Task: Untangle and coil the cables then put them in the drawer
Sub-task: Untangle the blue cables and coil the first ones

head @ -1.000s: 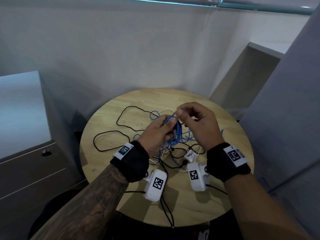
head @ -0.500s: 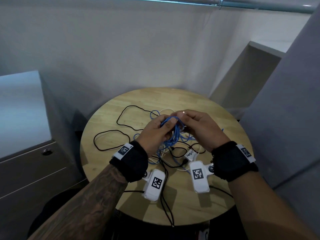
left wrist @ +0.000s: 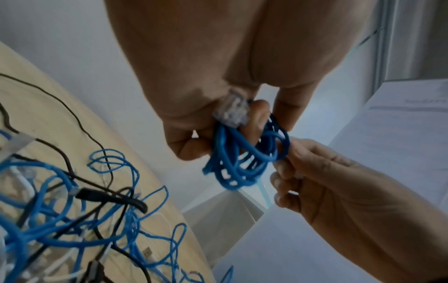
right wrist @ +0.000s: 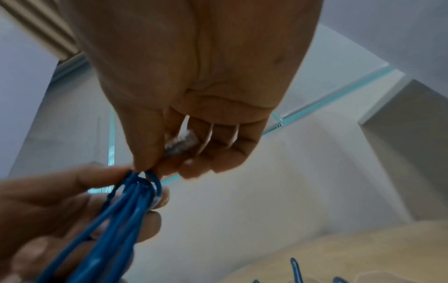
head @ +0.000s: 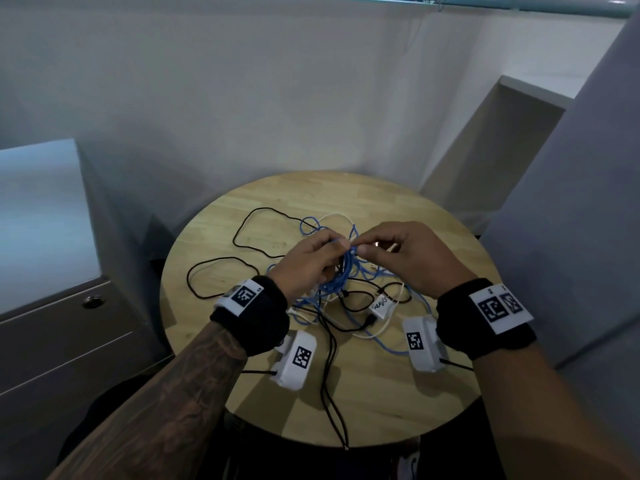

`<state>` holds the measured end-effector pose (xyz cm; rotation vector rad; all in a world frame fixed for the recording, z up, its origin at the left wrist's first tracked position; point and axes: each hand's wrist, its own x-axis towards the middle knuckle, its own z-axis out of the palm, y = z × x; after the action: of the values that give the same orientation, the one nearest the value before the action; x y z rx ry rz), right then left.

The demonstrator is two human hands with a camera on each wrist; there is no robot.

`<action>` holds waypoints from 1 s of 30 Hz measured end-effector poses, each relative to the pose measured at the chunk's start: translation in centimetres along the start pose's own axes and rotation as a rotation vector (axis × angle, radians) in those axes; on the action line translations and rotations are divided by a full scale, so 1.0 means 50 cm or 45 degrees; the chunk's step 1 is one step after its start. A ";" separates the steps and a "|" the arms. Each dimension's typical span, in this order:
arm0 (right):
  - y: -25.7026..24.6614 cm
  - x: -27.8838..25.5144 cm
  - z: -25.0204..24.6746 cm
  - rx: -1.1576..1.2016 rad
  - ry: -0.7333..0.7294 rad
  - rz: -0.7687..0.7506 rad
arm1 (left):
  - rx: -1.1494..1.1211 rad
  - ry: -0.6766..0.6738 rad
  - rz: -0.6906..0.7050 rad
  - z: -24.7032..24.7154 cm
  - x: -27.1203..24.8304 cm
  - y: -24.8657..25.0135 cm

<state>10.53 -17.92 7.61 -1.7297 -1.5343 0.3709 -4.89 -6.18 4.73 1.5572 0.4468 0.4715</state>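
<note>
A coil of blue network cable (head: pixel 341 275) (left wrist: pixel 244 153) (right wrist: pixel 126 206) hangs above the round wooden table (head: pixel 415 223). My left hand (head: pixel 308 263) (left wrist: pixel 218 107) grips the coil, with one clear plug (left wrist: pixel 232 110) against its palm. My right hand (head: pixel 391 251) (right wrist: pixel 194 137) pinches the cable's free end at the top of the coil, its clear plug (right wrist: pixel 180 143) tucked under the curled fingers. On the table below lies a tangle of blue, black and white cables (head: pixel 360 306) (left wrist: pixel 72 210).
A grey drawer cabinet (head: pixel 62 341) with a round lock (head: pixel 91 301) stands left of the table. A black cable loop (head: pixel 221 278) sprawls on the table's left side. Grey partitions (head: pixel 571 237) close in on the right. Black leads run off the table's front edge.
My right hand rose a little and its fingertips met the left hand's at the top of the blue coil. The left hand kept its grip on the coil.
</note>
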 end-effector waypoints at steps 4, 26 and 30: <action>0.006 0.005 -0.010 -0.027 0.066 -0.080 | 0.064 -0.128 -0.153 -0.016 -0.010 0.001; 0.044 0.028 0.102 0.915 0.189 0.552 | 0.149 0.180 0.195 -0.042 -0.007 -0.009; 0.045 0.032 0.112 0.996 0.293 0.606 | 0.227 0.135 0.249 -0.036 -0.011 -0.013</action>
<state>8.74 -14.36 2.79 -1.4018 -0.6477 0.8477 -6.35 -4.96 4.14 1.7630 0.4286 0.6820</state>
